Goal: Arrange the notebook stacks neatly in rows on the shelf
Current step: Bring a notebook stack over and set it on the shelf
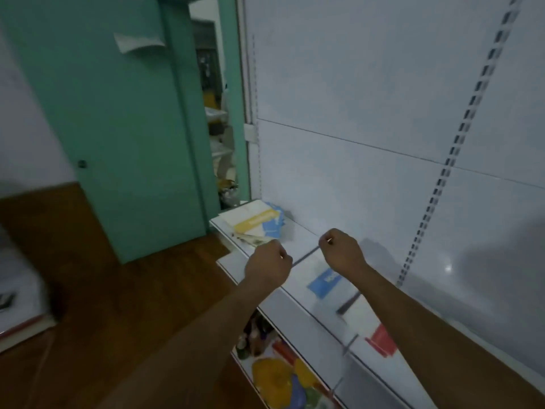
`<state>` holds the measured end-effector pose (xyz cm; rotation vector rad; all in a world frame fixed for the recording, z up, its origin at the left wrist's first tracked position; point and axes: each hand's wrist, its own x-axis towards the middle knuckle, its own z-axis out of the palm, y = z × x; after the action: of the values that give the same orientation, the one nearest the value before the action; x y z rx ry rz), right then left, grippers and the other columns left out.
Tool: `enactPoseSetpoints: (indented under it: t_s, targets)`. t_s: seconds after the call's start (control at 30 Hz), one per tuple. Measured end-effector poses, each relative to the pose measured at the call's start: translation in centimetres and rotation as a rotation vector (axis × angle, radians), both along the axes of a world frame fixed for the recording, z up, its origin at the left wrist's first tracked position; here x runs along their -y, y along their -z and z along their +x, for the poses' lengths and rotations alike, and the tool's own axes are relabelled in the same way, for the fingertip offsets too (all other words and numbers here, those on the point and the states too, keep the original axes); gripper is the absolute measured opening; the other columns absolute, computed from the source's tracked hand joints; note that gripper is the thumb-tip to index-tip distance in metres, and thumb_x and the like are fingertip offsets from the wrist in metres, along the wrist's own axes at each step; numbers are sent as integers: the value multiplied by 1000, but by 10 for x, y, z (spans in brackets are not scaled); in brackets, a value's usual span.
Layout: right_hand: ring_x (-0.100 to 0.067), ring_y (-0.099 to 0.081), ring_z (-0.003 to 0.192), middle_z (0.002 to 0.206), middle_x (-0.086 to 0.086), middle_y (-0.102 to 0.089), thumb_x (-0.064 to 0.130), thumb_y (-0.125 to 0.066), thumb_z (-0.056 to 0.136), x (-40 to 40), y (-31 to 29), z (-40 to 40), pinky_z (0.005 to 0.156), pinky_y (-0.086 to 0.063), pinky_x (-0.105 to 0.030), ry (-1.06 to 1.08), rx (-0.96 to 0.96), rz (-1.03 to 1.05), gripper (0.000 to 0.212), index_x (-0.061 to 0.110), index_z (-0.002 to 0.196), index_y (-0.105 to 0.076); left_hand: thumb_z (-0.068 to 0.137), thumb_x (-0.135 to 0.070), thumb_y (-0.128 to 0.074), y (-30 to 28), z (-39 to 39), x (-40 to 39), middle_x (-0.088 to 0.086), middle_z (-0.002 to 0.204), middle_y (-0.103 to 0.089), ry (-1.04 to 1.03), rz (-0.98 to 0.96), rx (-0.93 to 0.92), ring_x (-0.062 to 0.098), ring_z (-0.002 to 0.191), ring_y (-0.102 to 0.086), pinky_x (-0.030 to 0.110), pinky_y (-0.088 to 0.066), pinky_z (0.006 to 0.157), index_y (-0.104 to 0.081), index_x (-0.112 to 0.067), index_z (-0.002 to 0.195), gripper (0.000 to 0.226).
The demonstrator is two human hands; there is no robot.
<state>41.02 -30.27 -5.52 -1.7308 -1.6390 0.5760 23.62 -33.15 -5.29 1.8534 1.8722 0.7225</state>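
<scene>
The white shelf (298, 308) runs from mid-left to lower right. My left hand (267, 265) and my right hand (342, 249) are both closed at the far corners of a white notebook with a blue label (324, 281); its thin far edge shows as a dark line between the fists. The notebook lies low over the shelf, and blur hides whether it rests on it. A loose pile of yellow, blue and white notebooks (259, 222) sits skewed at the shelf's left end. A notebook with a red label (382, 339) lies further right, partly under my right forearm.
Short dark dividers (348, 302) stand along the shelf's front rail. The white back panel has a slotted upright (442, 178). A lower shelf holds colourful goods (280, 379). A green door (124, 128) and wooden floor (132, 305) are to the left.
</scene>
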Motion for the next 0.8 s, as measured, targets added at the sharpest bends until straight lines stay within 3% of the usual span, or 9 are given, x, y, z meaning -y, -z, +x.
enactPoseSetpoints:
  t_s: [0.1, 0.27, 0.33, 0.47, 0.67, 0.8]
  targets:
    - [-26, -60, 91, 92, -9, -67, 26, -50, 93, -32, 1, -83, 70, -41, -28, -123, 17, 3, 20, 10, 94, -62, 90, -29, -51, -6, -86, -14, 4, 100, -65, -116, -7, -38, 24, 95, -61, 33, -51, 79, -58, -17, 91, 14]
    - [-19, -54, 77, 79, 2, -56, 28, -50, 93, -77, 8, -191, 62, -34, -27, -279, 61, -14, 13, 18, 86, -56, 91, -23, -50, -1, -181, -33, 0, 92, -64, -288, -7, -22, 13, 76, -55, 25, -43, 61, -51, -25, 76, 16]
    - [-17, -53, 74, 79, 3, -57, 27, -50, 92, -98, 13, -220, 59, -35, -27, -328, 52, -24, 13, 18, 86, -57, 90, -24, -50, 5, -205, -45, -2, 91, -64, -322, -30, -6, 14, 79, -59, 29, -50, 65, -55, -23, 84, 8]
    - [-14, -56, 73, 79, 4, -60, 27, -49, 92, -149, 24, -267, 57, -38, -25, -413, 47, -32, 13, 20, 87, -58, 91, -29, -49, 15, -242, -84, -1, 96, -64, -369, -88, -18, 19, 87, -63, 35, -57, 77, -58, -19, 99, 15]
    - [-13, -55, 73, 79, 5, -57, 31, -49, 94, -228, 27, -315, 56, -38, -25, -483, 62, -35, 16, 19, 90, -58, 90, -30, -50, 11, -276, -157, -6, 85, -60, -451, -95, -12, 13, 77, -60, 35, -57, 71, -55, -24, 90, 7]
    - [-11, -56, 73, 83, 4, -60, 32, -49, 94, -273, 29, -332, 57, -41, -25, -488, 53, -30, 16, 20, 90, -59, 90, -27, -50, 10, -285, -211, -2, 91, -63, -430, -93, 10, 17, 82, -62, 37, -57, 74, -56, -23, 93, 8]
